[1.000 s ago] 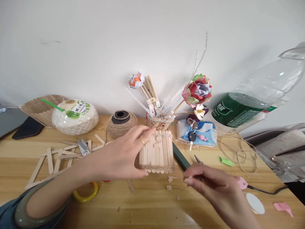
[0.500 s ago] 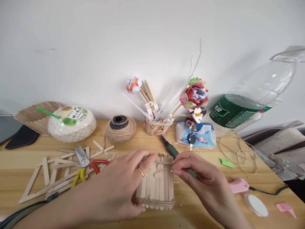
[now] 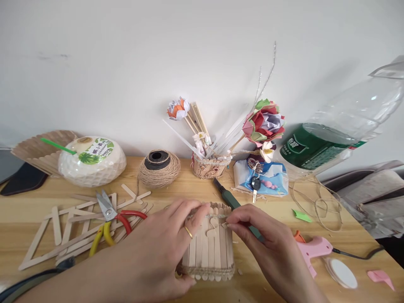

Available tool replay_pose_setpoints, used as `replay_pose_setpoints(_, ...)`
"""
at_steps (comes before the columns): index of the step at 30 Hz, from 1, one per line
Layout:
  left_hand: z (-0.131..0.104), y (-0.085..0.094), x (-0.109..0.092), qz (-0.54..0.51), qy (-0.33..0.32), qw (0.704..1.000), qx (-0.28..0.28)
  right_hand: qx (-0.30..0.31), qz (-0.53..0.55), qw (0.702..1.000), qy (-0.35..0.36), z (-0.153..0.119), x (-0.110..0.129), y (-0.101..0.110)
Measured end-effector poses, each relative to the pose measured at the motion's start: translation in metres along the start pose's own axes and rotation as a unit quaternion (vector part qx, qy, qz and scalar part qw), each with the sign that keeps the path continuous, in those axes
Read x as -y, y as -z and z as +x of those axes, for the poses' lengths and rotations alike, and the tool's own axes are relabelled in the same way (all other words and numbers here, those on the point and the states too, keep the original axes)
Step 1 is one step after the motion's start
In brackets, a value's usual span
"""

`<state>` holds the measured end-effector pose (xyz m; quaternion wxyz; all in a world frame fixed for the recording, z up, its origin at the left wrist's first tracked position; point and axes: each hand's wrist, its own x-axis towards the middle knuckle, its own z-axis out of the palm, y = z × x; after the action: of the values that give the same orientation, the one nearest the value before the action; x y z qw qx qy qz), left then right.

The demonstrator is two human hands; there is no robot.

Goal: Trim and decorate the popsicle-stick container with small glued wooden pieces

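A small box made of craft sticks (image 3: 206, 252), with twine around both ends and a curled pale piece (image 3: 213, 227) on its face, lies on the table. My left hand (image 3: 172, 235) wraps its left side, the thumb at the lower edge and the fingers over the top. At the box's upper right, my right hand (image 3: 252, 235) pinches a small pale piece (image 3: 224, 225) between thumb and forefinger. Partly under that hand lies a dark green pen-like tool (image 3: 229, 198). Left of my left hand, scissors (image 3: 109, 210) with red and yellow handles rest on loose craft sticks (image 3: 57, 227).
A twine spool (image 3: 159, 170), a pot of paper flowers (image 3: 211, 166), a blue packet with keys (image 3: 261, 181) and a large bottle (image 3: 315, 143) stand along the wall. A wrapped coconut (image 3: 93, 164) is at left. A pink glue gun (image 3: 317, 248) and white discs (image 3: 342, 273) lie at right.
My right hand has shifted slightly down and left over the box's face, and the pale piece in its fingertips shows more. My left hand keeps its hold. The view has shifted a little.
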<state>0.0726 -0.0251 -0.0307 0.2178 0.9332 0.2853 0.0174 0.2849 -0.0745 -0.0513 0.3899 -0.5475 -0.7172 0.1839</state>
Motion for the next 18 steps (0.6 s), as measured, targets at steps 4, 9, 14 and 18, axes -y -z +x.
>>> replay_pose_setpoints(4, 0.001, -0.002, 0.001, 0.007, -0.011, 1.0, -0.007, 0.006, 0.002, 1.0, 0.005, 0.001, 0.001, 0.0)
replay_pose_setpoints(9, -0.001, -0.003, 0.001, 0.01, -0.013, 1.0, -0.01, -0.01, -0.033, 0.999, 0.026, 0.001, 0.001, -0.004)
replay_pose_setpoints(14, -0.001, -0.002, 0.0, 0.008, -0.005, 1.0, 0.002, -0.047, -0.069, 0.993, 0.079, -0.003, 0.0, -0.005)
replay_pose_setpoints(18, 0.0, 0.002, -0.002, 0.005, 0.003, 1.0, 0.014, -0.044, -0.118, 0.981, 0.15, -0.012, -0.011, -0.001)
